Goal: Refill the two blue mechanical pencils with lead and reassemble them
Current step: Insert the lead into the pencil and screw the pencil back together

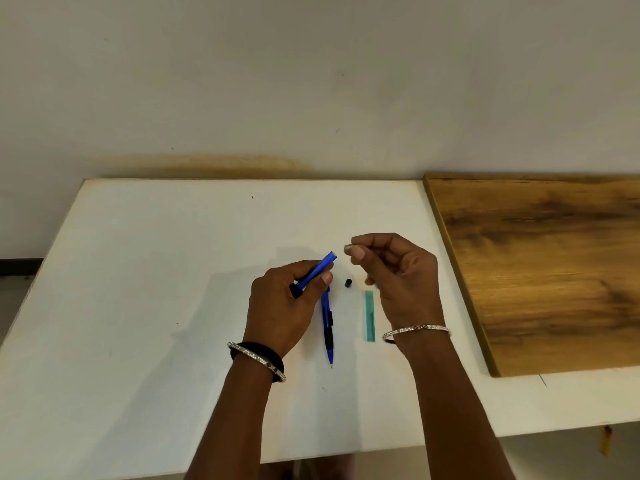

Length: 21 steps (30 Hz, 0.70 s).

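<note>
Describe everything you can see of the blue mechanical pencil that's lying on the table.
The blue mechanical pencil lies flat on the white table, thin tip pointing toward the person. It looks plastic: blue barrel, black clip, black grip, blue cone at the tip. Its far end is hidden behind the left hand, which grips the other pencil, so whether its cap is on cannot be told. Nothing else visibly touches it.

A slim blue plastic mechanical pencil (327,327) lies on the flat white table (138,306). Right of its far end sits a small black cylindrical cap (348,283); further right, a flat teal plastic lead case (370,315). Left of it the left hand (284,306) holds a second blue plastic pencil (320,268); beyond the cap the right hand (398,271) pinches a small grey piece (347,249). Far right lies a brown wooden board (554,271).
</note>
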Each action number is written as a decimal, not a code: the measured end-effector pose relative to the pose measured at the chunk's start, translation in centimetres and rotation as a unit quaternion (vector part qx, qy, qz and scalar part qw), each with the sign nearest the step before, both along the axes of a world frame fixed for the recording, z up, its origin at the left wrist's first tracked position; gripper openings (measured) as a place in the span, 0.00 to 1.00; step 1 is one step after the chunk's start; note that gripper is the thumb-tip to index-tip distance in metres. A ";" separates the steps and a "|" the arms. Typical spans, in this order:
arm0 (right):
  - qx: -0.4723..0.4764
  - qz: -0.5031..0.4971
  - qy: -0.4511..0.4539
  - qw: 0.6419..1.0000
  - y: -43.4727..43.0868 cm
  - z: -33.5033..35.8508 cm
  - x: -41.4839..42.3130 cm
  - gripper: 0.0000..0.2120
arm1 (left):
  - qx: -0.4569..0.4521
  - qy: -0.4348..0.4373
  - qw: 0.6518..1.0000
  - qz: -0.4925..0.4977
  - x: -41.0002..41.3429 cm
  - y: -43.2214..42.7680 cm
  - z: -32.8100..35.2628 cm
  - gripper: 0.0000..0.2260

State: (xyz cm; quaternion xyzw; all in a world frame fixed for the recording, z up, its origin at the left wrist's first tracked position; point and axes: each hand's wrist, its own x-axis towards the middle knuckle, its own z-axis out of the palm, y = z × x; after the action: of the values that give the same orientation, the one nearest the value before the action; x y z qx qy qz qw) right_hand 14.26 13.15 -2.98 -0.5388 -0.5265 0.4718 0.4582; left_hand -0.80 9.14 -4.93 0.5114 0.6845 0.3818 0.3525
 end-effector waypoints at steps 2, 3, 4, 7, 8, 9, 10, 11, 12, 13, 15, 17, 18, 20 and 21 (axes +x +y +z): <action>0.008 0.019 0.003 1.000 0.0 0.0 -0.3 0.05 | -0.001 0.012 1.000 -0.006 0.1 0.0 0.0 0.13; 0.011 0.024 0.000 1.000 0.0 0.0 -0.4 0.05 | -0.001 0.016 1.000 -0.007 0.1 0.0 0.0 0.13; 0.012 0.028 -0.004 1.000 0.0 -0.1 -0.5 0.05 | 0.000 0.018 1.000 -0.008 0.1 0.0 0.0 0.13; 0.015 0.033 -0.022 0.999 0.0 -0.2 -0.3 0.05 | -0.001 0.023 1.000 -0.008 0.2 0.1 -0.1 0.14; 0.016 0.033 -0.028 0.999 0.0 -0.3 -0.3 0.05 | -0.002 0.025 1.000 -0.009 0.2 0.1 -0.1 0.14; 0.017 0.033 -0.033 0.999 0.1 -0.3 -0.2 0.05 | -0.002 0.027 1.000 -0.011 0.3 0.1 -0.1 0.14; 0.018 0.034 -0.036 0.999 0.1 -0.3 0.0 0.05 | -0.002 0.028 1.000 -0.012 0.5 0.1 0.0 0.14; 0.020 0.036 -0.040 0.998 0.1 -0.3 0.2 0.04 | -0.003 0.030 0.999 -0.014 0.6 0.1 0.0 0.14; 0.021 0.039 -0.046 0.998 0.2 -0.4 0.3 0.04 | -0.004 0.031 0.999 -0.014 0.6 0.1 0.0 0.14; 0.022 0.044 -0.052 0.997 0.2 -0.4 0.4 0.04 | -0.004 0.032 0.999 -0.014 0.6 0.1 0.0 0.14; 0.024 0.051 -0.060 0.997 0.2 -0.5 0.4 0.05 | -0.001 0.036 0.999 -0.014 0.5 0.1 0.0 0.14; 0.027 0.054 -0.068 0.996 0.2 -0.5 0.4 0.06 | 0.003 0.042 0.999 -0.017 0.5 0.1 0.1 0.14; 0.028 0.054 -0.071 0.996 0.2 -0.5 0.3 0.06 | 0.004 0.044 0.999 -0.018 0.5 0.2 0.1 0.14; 0.025 0.052 -0.074 0.996 0.2 -0.4 0.3 0.06 | 0.004 0.043 0.999 -0.017 0.5 0.2 0.0 0.14; 0.022 0.053 -0.076 0.995 0.2 -0.4 0.3 0.06 | 0.004 0.043 0.999 -0.017 0.5 0.1 0.0 0.14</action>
State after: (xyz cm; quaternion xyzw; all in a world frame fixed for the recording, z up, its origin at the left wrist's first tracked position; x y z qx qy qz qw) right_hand 14.56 13.31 -3.39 -0.5346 -0.5974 0.4414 0.4030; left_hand -0.27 9.28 -4.91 0.5402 0.6888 0.3560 0.3270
